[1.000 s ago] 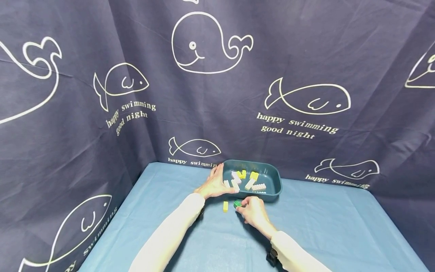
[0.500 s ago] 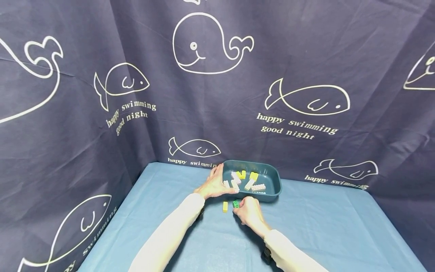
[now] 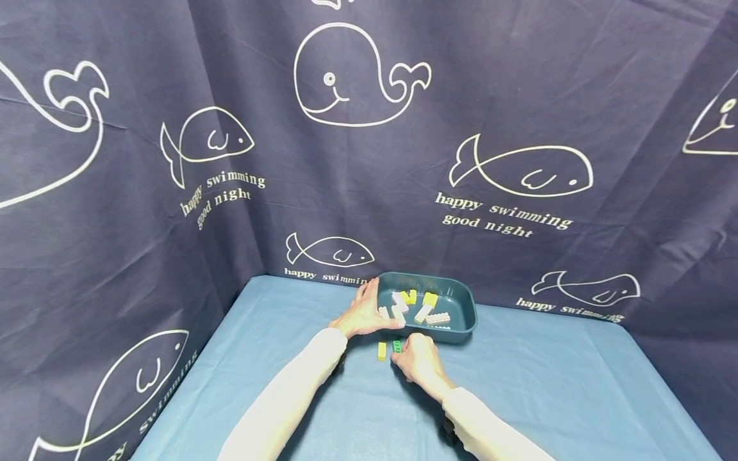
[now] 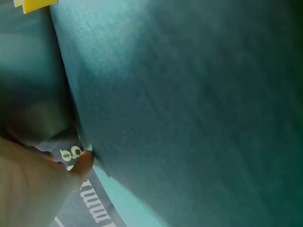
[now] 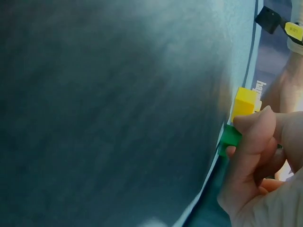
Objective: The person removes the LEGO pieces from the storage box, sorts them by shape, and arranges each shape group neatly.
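1. The left hand is spread at the left end of the tray, its thumb along the near rim and its fingers at the far left corner.
2. The right hand pinches the green block between thumb and fingers, near the tray's front wall.
3. The green block is on the table, outside the tray.
4. A yellow block stands just left of it, apart from the hand.
5. White blocks and yellow pieces lie loose inside the tray.
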{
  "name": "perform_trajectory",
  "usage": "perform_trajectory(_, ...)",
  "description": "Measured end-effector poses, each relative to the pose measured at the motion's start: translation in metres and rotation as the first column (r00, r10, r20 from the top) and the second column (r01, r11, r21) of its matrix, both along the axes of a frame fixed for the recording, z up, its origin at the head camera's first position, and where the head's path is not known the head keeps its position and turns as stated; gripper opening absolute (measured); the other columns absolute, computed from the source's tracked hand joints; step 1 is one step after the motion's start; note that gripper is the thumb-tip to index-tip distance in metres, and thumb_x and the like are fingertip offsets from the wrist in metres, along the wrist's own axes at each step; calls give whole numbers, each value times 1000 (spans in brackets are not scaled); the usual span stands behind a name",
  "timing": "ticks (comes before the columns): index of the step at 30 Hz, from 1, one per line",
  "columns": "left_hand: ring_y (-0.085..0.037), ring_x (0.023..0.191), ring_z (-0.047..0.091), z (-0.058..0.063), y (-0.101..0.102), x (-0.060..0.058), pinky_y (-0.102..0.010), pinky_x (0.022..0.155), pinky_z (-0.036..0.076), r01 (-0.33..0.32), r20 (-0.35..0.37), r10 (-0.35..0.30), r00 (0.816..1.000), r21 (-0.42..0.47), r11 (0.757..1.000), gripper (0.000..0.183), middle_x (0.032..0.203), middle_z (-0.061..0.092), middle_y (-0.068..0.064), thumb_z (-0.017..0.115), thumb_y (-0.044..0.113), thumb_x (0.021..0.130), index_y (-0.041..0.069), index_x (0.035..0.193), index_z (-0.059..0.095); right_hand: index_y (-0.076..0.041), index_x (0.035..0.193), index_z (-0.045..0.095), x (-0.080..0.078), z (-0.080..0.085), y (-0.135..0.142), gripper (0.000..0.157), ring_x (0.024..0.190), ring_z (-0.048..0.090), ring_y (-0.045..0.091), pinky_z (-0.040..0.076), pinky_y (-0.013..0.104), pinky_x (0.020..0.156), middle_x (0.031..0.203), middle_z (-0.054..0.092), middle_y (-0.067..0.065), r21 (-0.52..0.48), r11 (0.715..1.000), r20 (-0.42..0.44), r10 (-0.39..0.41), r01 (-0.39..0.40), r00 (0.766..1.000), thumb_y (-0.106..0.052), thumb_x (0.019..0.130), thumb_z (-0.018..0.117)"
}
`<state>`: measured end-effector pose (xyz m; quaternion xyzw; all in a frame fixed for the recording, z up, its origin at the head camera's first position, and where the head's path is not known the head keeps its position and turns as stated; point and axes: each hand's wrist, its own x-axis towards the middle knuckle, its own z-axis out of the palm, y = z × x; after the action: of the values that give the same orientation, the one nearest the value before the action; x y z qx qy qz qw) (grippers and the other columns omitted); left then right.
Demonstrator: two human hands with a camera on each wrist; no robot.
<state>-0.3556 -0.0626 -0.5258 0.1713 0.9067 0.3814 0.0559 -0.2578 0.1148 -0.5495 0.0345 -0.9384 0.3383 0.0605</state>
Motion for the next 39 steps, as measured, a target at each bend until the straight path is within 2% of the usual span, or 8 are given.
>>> perform_trajectory(3,-32,172,10,0,0,1,-62,137,21,1,5,-1,1000,0,1000,139,184,19,-9,91,64,75,14,177,11,-20,49,52,-6,-8,0,39,28,54,8,49,29,48,35,52,-7,16,1000,11,-12,12,1000,-15,77,79)
perform_trajectory(14,-33,173,9,3,-2,1,-62,137,20,-1,-4,1,1000,-10,1000,139,184,18,-11,90,65,76,13,177,11,-16,48,56,16,34,-12,39,30,55,8,56,31,57,36,53,-4,15,1000,52,-11,10,999,-7,79,78)
perform_trajectory(19,-33,172,9,2,-2,2,-63,137,20,-2,-2,2,1000,-13,1000,139,184,18,-11,91,65,76,13,177,10,-20,47,53,16,21,-9,42,30,51,5,48,29,49,35,49,-10,4,999,-9,39,-39,999,-9,79,78)
perform_trajectory(24,-33,172,10,3,-2,3,-65,136,20,5,-5,-5,1000,-9,1000,138,184,19,-10,90,65,76,13,176,11,-16,49,52,30,35,-12,45,30,54,9,49,29,47,36,52,-5,-59,998,63,12,-8,998,-11,80,85)
perform_trajectory(27,-33,173,9,3,-1,3,-65,136,20,7,-1,-7,1000,-1,1000,138,184,18,-10,90,65,77,13,176,11,-16,53,54,26,24,-5,43,33,55,11,48,29,49,39,54,-3,-67,998,41,-5,8,999,-16,80,88)
perform_trajectory(32,-33,173,8,6,-2,4,-65,136,21,4,6,-4,1000,0,1000,138,184,18,-10,90,65,76,13,177,11,-16,70,71,2,-14,16,23,56,61,11,49,31,58,60,68,-5,-1,998,-87,-56,56,995,-25,75,90)
perform_trajectory(35,-34,173,9,7,-1,4,-64,136,21,4,5,-4,1000,-2,1000,138,184,18,-11,90,64,76,13,177,11,-9,85,80,6,2,20,21,72,72,21,57,41,67,79,80,4,12,997,-142,-72,74,987,-25,76,90)
perform_trajectory(39,-35,172,9,7,-1,6,-64,136,22,5,5,-5,1000,-5,1000,138,184,18,-11,90,64,76,13,176,11,-3,97,84,21,49,16,26,81,76,30,60,47,75,90,83,12,-27,993,-140,-117,115,983,-20,80,91)
